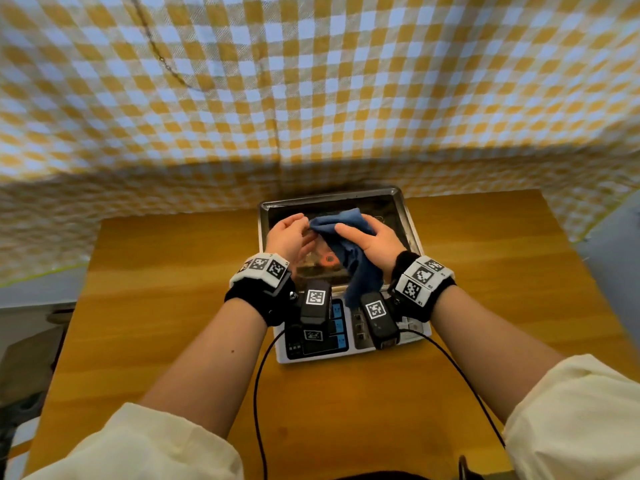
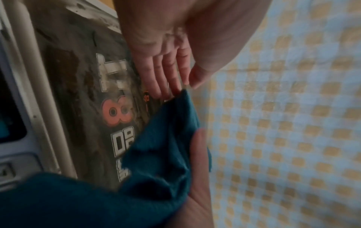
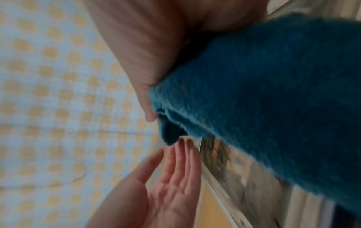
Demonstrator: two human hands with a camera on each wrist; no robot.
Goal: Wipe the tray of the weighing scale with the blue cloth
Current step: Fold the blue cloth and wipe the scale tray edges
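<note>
The weighing scale (image 1: 346, 353) stands on a wooden table, its dull, stained metal tray (image 1: 403, 216) on top. Both hands hover over the tray. My right hand (image 1: 379, 242) grips the bunched blue cloth (image 1: 351, 252), thumb over it; a long end hangs down toward the scale's front. My left hand (image 1: 299, 232) is held with straight fingers, their tips at the cloth's upper corner. The left wrist view shows those fingers (image 2: 168, 69) meeting the cloth (image 2: 160, 146) above the tray (image 2: 78, 77). In the right wrist view, the cloth (image 3: 263, 92) fills the right side, with the left palm (image 3: 171, 177) below it.
The wooden table (image 1: 173, 306) stretches to either side of the scale. A yellow and white checked sheet (image 1: 311, 81) hangs right behind the tray. Two black cables (image 1: 258, 393) run from the wrist cameras across the table's near part. The scale's keypad and blue displays (image 1: 337, 323) face me.
</note>
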